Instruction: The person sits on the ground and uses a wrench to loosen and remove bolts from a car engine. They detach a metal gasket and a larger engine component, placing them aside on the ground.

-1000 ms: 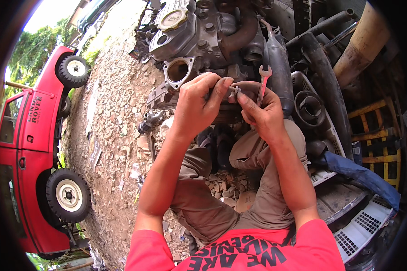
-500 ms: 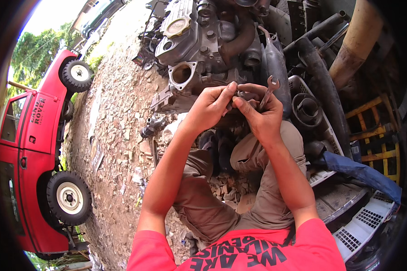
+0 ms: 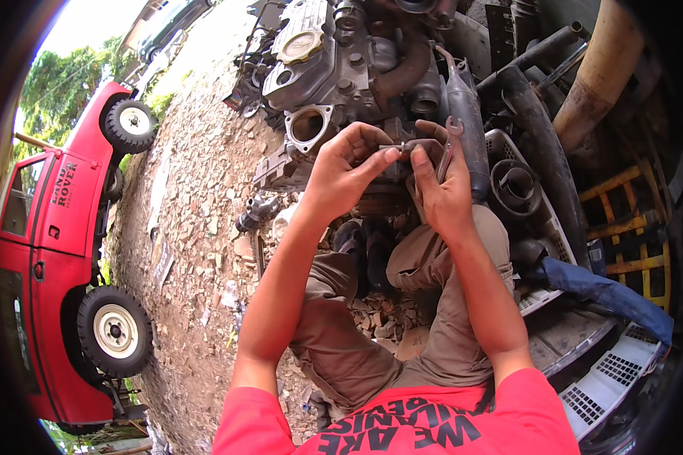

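Close together below an engine (image 3: 364, 61) with a round flanged opening (image 3: 288, 125), my two hands are raised over my bent legs. My left hand (image 3: 349, 168) is closed, thumb and index pinching a small metal fastener (image 3: 402, 147), probably a bolt, too small to make out fully. My right hand (image 3: 444, 189) is closed round an open-ended wrench (image 3: 454, 129), its jaw pointing up, while its thumb also touches the fastener. Part of the fastener is hidden by my fingertips.
A black cylindrical canister (image 3: 467, 98), pipes (image 3: 539, 152) and white plastic crates (image 3: 603, 379) crowd the right, beside a yellow grid (image 3: 618, 265). A red vehicle (image 3: 64, 250) stands left across gravel (image 3: 190, 250). A loose metal fitting (image 3: 250, 216) lies below the engine.
My hands first dipped, then rose slightly. The left fingers have shifted their pinch and the right thumb has come more upright beside the fastener, with the wrench still held.
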A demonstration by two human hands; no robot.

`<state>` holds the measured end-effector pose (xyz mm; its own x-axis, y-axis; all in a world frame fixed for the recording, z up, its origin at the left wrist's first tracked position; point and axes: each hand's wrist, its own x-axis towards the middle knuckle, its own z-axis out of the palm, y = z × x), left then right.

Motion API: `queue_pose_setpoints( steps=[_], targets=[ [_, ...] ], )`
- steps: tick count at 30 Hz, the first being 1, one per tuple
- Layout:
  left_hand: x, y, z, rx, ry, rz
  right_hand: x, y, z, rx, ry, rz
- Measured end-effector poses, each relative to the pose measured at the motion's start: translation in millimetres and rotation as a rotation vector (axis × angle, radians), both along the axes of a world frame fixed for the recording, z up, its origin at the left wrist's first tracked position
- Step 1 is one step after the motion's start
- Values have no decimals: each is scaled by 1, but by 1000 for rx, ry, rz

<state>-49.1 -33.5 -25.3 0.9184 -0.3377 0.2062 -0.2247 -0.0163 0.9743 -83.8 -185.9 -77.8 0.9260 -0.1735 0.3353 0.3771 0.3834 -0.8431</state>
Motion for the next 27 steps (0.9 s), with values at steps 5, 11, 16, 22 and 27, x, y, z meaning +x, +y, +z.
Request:
queue_pose_setpoints(
  steps=[5,11,16,22,27],
  targets=[
    [2,18,13,39,7,51,-6,-16,13,-104,170,346],
    [-1,12,7,-81,-33,104,-6,6,-2,-131,104,126],
    [1,9,2,84,-110,153,-5,0,0,-164,183,158],
    [-8,3,15,466,-302,353,-2,-2,1,-271,77,177],
    [-5,11,6,537,-458,348,5,-9,-4,-441,26,232]
  ],
)
